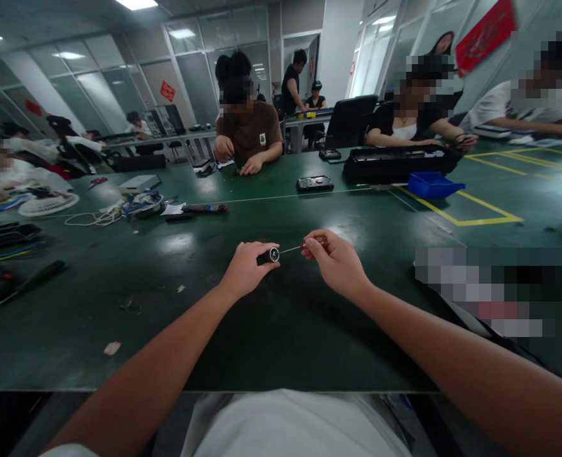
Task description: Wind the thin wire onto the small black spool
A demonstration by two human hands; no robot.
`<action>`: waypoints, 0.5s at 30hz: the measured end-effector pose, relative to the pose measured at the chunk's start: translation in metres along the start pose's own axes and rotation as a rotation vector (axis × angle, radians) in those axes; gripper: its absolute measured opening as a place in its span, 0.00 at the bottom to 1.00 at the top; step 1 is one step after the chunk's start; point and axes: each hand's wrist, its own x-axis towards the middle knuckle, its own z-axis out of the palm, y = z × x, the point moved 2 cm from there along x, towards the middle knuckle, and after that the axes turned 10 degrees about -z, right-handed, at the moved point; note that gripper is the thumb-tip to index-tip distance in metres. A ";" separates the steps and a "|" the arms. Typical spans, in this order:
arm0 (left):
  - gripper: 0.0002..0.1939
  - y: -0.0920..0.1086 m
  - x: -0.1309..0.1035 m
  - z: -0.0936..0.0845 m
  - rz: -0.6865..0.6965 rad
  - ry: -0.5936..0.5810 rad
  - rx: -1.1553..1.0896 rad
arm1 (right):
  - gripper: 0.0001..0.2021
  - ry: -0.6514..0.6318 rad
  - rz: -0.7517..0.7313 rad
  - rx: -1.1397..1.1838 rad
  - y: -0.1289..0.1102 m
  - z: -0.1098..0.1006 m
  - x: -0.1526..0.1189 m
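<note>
In the middle of the head view, my left hand (248, 268) is closed around a small black cylinder (267, 256) whose round, pale-ringed end faces me. Its other end is hidden by my fingers. To the right, my right hand (337, 259) grips a screwdriver (320, 241) by its reddish handle. The thin metal shaft points left, and its tip is at or very close to the cylinder's end; whether they touch I cannot tell. Both hands are held over the green tabletop (285, 343).
A flat dark device (314, 183) lies beyond my hands. Further right are a blue bin (433, 185) and a long black casing (399, 164). Cables (141, 204) and a dark rod-like tool (205, 208) lie to the left. A person (250, 130) works across the table.
</note>
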 end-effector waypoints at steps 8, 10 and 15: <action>0.20 -0.002 0.000 0.004 0.012 -0.024 0.014 | 0.09 -0.027 -0.035 -0.076 -0.001 0.002 -0.001; 0.20 -0.003 0.000 0.004 0.012 -0.021 0.019 | 0.10 -0.004 -0.034 -0.100 -0.002 -0.001 -0.001; 0.20 -0.003 0.000 0.003 -0.001 -0.028 0.015 | 0.11 0.090 -0.102 -0.105 -0.007 -0.009 -0.002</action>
